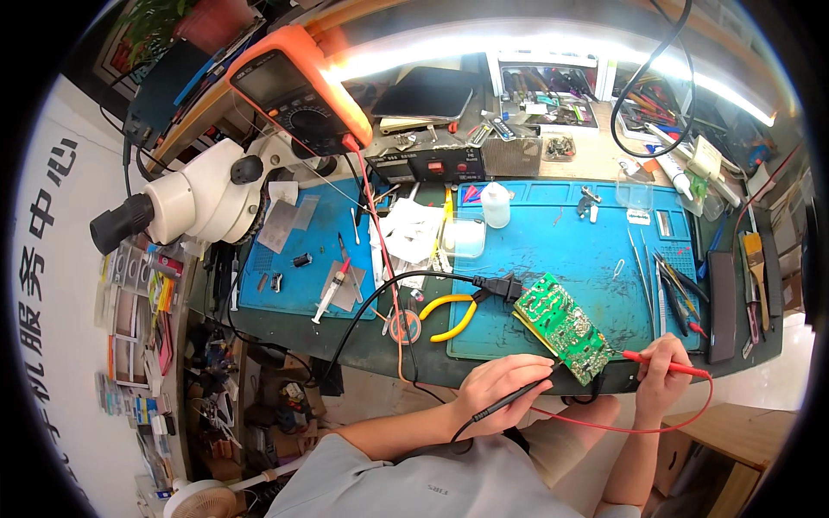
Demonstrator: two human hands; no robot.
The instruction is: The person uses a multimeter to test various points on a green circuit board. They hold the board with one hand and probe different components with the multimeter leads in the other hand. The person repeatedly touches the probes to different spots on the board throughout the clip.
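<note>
A green circuit board [563, 328] lies tilted at the front edge of the blue work mat, solder side up. A black power plug [501, 287] on a thick cord meets its far left end. My left hand [503, 390] is closed round a black test probe [509, 400], near the board's lower left side; whether its tip touches the board is hidden. My right hand [661, 364] grips a red test probe [678, 367], its tip pointing left at the board's right edge. An orange multimeter [302, 91] stands at the back left, a red lead running from it.
Yellow-handled pliers [451, 318] lie left of the board. Tweezers and more pliers [678, 293] lie to the right. A microscope [186, 198] stands at the left, beside a syringe [332, 293]. A white bottle [496, 205] stands behind. The black cord [371, 302] crosses the bench's front edge.
</note>
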